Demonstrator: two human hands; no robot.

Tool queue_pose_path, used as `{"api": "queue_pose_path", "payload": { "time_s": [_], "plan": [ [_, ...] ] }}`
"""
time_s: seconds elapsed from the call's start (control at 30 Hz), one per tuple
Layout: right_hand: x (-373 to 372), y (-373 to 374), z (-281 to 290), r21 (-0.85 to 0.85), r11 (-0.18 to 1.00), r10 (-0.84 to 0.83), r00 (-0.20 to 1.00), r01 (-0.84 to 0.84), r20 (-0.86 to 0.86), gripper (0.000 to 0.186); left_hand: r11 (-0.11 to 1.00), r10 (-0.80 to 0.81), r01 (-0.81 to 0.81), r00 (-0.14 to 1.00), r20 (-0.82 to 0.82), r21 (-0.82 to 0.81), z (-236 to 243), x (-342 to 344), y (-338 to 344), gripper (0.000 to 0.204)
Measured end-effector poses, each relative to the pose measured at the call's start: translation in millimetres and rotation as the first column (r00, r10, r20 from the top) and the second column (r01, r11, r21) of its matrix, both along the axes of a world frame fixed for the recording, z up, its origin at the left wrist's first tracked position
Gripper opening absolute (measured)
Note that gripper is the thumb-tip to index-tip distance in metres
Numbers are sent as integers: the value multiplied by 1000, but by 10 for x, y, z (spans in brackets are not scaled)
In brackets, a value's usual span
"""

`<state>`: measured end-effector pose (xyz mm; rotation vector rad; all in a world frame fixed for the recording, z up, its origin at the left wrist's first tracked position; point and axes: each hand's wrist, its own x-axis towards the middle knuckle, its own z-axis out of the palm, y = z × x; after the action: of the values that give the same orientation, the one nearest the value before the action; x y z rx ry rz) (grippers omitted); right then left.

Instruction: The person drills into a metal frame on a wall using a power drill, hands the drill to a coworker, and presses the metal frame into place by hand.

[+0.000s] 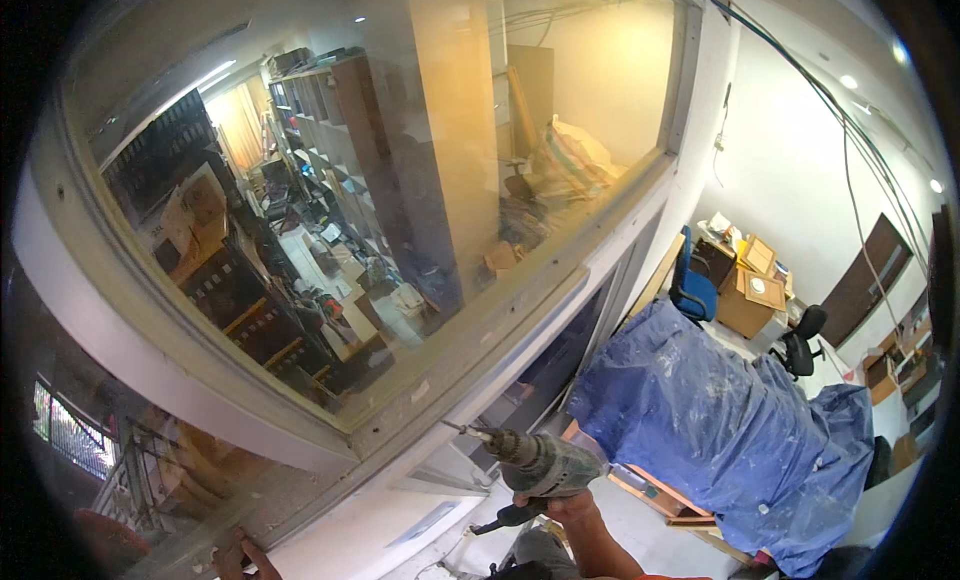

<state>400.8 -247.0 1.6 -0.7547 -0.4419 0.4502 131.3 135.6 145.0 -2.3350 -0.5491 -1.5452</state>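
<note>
Drill (pixel 560 467) in our right hand (pixel 568 507), just beside the window frame (pixel 515 305)

We hold the drill, a dusty grey machine, below the slanting lower rail of the frame, its bit (pixel 463 429) pointing left toward the pale edge there; whether the tip touches anything, we cannot tell. The fingers of our right hand are closed around the drill from below, and a dark handle (pixel 508 517) juts leftward beneath it. Our left hand (pixel 243 562) shows only partly at the bottom edge, its fingers bent near the lower part of the frame; we cannot tell whether they have hold of anything.

In the glass (pixel 455 180) above, we make out tall, crowded shelves (pixel 335 110) and a pale striped sack (pixel 575 160). To the right of the drill, a blue tarp (pixel 700 420) lies in folds over a bulk whose form we cannot make out, with wooden boards (pixel 655 494) showing at its near edge. Beyond it stand a blue chair (pixel 697 285) and a black chair (pixel 800 342), with brown boxes (pixel 750 308) between them. Dark cables (pixel 845 110) hang along the white wall (pixel 770 130), near a brown door (pixel 873 282).
</note>
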Motion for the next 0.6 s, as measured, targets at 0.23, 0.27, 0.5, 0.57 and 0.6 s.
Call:
{"api": "queue_pose_path", "payload": {
  "time_s": [0.23, 0.27, 0.5, 0.57, 0.6],
  "plan": [
    [150, 127, 725, 260, 952, 205, 968, -162, -146, 72, 954, -80, 93, 995, 56, -284, 142, 107, -174, 7],
    [86, 92, 776, 220, 966, 169, 974, -134, -151, 71, 949, -110, 114, 993, 30, -294, 86, 46, -96, 8],
    [-23, -79, 1139, 186, 969, 209, 936, -160, -283, 66, 937, -112, 119, 993, 40, -328, 205, 95, -154, 10],
    [-41, -141, 1228, 197, 963, 239, 925, -186, -294, 65, 894, -69, 107, 992, 103, -436, 140, 34, -187, 10],
    [-28, -158, 1316, 209, 964, 221, 936, -166, -273, 65, 913, -22, 45, 998, 62, -406, 20, -72, -125, 10]
  ]
}}
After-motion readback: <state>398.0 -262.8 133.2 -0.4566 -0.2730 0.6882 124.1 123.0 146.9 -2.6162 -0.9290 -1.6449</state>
